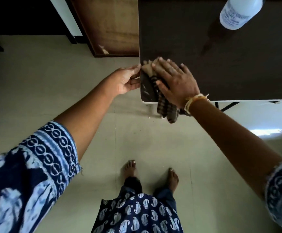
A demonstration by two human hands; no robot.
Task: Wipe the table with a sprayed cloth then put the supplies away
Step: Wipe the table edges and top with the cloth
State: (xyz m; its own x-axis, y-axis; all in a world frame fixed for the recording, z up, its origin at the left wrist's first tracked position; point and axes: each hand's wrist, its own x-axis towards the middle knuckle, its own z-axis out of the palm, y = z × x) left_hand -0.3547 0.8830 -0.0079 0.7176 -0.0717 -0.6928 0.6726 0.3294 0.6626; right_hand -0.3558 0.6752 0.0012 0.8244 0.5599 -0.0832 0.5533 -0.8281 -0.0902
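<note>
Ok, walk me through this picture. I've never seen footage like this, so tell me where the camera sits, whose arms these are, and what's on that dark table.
The camera is worn on a person's head and looks down, so you see their own two arms reaching forward and their bare feet on the floor below. No machine is involved.

The dark surface is a table, seen at its near left corner. The right hand lies flat on a striped cloth, pressing it against the corner; part of the cloth hangs over the near edge. The left hand is at the table's side edge, its thumb by the cloth. Whether its grip is on the edge or it is only cupped there is unclear.

Farther back on the table stands a white bottle with a blurred label, only partly in view.
</note>
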